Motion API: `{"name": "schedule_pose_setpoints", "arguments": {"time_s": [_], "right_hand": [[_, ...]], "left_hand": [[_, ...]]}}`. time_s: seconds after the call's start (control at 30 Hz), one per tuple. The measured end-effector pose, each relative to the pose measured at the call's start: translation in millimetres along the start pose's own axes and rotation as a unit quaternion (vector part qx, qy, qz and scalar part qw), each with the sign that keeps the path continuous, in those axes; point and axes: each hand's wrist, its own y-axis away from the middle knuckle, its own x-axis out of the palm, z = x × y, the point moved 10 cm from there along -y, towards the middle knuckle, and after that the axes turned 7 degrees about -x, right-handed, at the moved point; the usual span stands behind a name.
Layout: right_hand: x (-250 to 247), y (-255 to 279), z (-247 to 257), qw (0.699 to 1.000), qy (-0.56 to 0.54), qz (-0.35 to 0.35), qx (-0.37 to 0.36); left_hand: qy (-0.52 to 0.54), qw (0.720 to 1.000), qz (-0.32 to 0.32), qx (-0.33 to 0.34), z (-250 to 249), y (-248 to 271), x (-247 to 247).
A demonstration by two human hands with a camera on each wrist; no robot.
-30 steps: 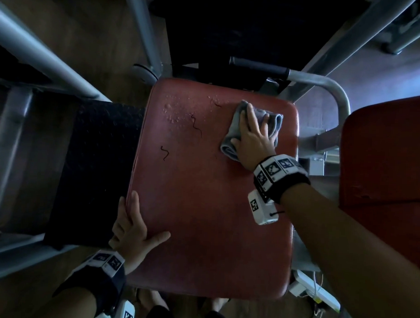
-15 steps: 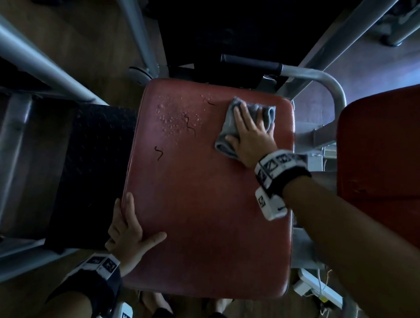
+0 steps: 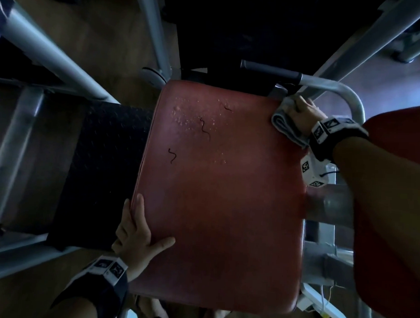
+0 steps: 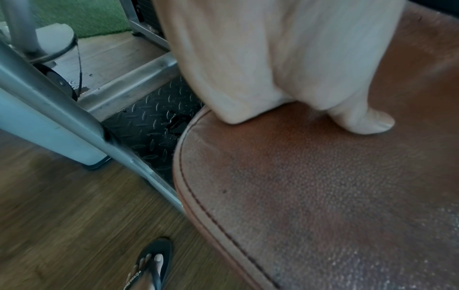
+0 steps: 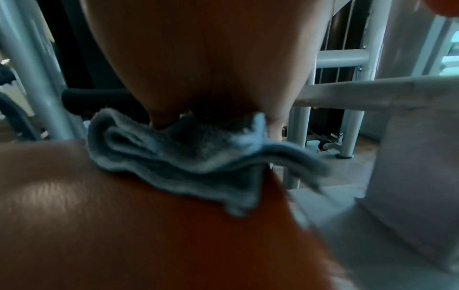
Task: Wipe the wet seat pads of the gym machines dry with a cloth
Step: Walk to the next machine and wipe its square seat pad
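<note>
A red seat pad (image 3: pixel 221 206) fills the middle of the head view. Water drops (image 3: pixel 189 117) and thin dark squiggles (image 3: pixel 205 129) lie on its far left part. My right hand (image 3: pixel 299 105) presses a folded grey cloth (image 3: pixel 286 125) palm down onto the pad's far right corner. In the right wrist view the cloth (image 5: pixel 186 157) bunches under the hand (image 5: pixel 211 68) at the pad's (image 5: pixel 124 225) edge, with the fingertips hidden. My left hand (image 3: pixel 137 237) rests on the near left edge, fingers along the rim. Its thumb (image 4: pixel 367 121) lies on the pad (image 4: pixel 323 186).
A grey handle bar with a black grip (image 3: pixel 269 68) curves just behind the cloth. Grey frame tubes (image 3: pixel 53 53) and a black tread plate (image 3: pixel 104 169) stand left of the pad. A second red pad (image 3: pixel 408 123) lies right. My sandalled foot (image 4: pixel 151 263) stands on wooden floor.
My right hand has slid the cloth rightwards and farther away, from the far middle of the pad to its far right corner. The left hand has stayed on the near left edge.
</note>
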Motion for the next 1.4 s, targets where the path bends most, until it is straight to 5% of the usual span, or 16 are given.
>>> {"name": "schedule_pose_setpoints", "arguments": {"time_s": [0.3,0.53,0.77,1.03,1.3,1.4], "right_hand": [[9,-19,78,0.995,0.028,0.024,-0.098],[-2,-23,27,0.998,-0.016,0.026,-0.052],[11,-32,85,0.995,0.049,0.029,-0.084],[2,-35,48,0.997,0.016,0.011,-0.071],[26,-42,164,0.986,0.002,0.041,-0.160],[23,-39,171,0.980,-0.007,0.035,-0.197]], "left_hand": [[-0.003,1.000,0.021,-0.010,-3,6,-1],[0.006,1.000,0.024,-0.012,-3,6,-2],[-0.001,1.000,0.019,-0.010,-1,6,-2],[-0.002,1.000,0.007,0.006,-2,3,-3],[0.012,1.000,0.001,0.015,0,3,-1],[0.009,1.000,0.001,0.012,1,2,-2]]}}
